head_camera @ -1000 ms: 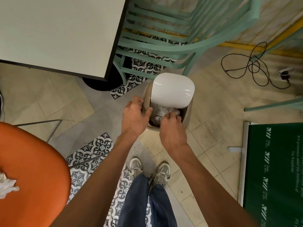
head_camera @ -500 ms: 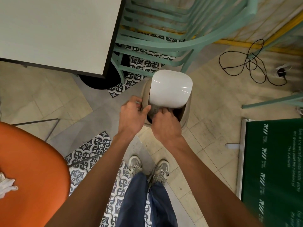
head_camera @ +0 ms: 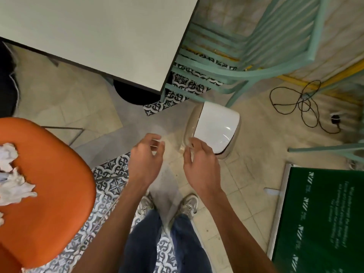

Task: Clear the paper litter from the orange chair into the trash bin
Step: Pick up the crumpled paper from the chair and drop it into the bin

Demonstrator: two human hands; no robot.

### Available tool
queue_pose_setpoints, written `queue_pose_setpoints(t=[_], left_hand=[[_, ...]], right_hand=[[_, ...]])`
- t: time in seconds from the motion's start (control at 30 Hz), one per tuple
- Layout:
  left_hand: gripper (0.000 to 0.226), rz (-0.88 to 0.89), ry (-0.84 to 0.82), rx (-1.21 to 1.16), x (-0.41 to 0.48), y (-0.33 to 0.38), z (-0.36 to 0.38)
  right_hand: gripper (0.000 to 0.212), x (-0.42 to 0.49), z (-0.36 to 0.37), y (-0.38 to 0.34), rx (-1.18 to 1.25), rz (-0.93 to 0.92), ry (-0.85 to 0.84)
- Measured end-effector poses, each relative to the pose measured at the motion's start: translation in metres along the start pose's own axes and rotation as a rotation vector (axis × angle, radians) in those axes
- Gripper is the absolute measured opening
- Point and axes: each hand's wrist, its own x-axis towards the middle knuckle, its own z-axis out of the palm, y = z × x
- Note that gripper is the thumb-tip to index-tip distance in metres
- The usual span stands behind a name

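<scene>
The orange chair (head_camera: pixel 55 194) fills the lower left, with crumpled white paper litter (head_camera: pixel 11 178) lying on its left part. On the floor at centre right stands the beige trash bin (head_camera: pixel 190 127), its white swing lid (head_camera: pixel 216 131) nearly level over the opening. My left hand (head_camera: pixel 145 160) hovers in front of the bin with loosely curled fingers and holds nothing. My right hand (head_camera: pixel 199 162) hangs just before the bin's near rim, fingers relaxed, also holding nothing. Both hands are apart from the bin and the chair.
A white table (head_camera: pixel 98 36) spans the upper left, with its black base (head_camera: pixel 136 95) beneath. A teal slatted chair (head_camera: pixel 246 62) stands behind the bin. A black cable (head_camera: pixel 303 107) coils on the floor at right. A green board (head_camera: pixel 323 219) lies at lower right. My shoes (head_camera: pixel 187 205) stand below.
Both hands have drawn back out of the bin opening towards me and hold nothing. The lid has swung down over the opening. The view has turned left, showing more of the chair and paper.
</scene>
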Motion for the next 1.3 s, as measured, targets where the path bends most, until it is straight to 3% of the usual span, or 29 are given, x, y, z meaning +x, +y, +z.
queue_pose_setpoints(t=[0.3, 0.57, 0.77, 1.03, 1.3], left_hand=[[0.005, -0.148, 0.291, -0.062, -0.034, -0.101, -0.121], [0.007, -0.348, 0.502, -0.046, -0.054, -0.259, -0.234], [0.008, -0.484, 0.501, -0.041, -0.065, -0.361, -0.285], [0.017, -0.721, 0.436, -0.03, -0.061, -0.476, -0.316], [0.053, -0.858, 0.364, -0.036, -0.017, -0.539, -0.304]], right_hand=[[0.021, -0.022, 0.067, -0.109, 0.165, -0.214, -0.063], [0.019, -0.045, 0.197, -0.232, 0.151, -0.452, -0.31], [0.021, -0.066, 0.291, -0.302, 0.05, -0.509, -0.502], [0.02, -0.094, 0.399, -0.381, -0.042, -0.658, -0.616], [0.041, -0.095, 0.474, -0.41, -0.245, -0.715, -0.788]])
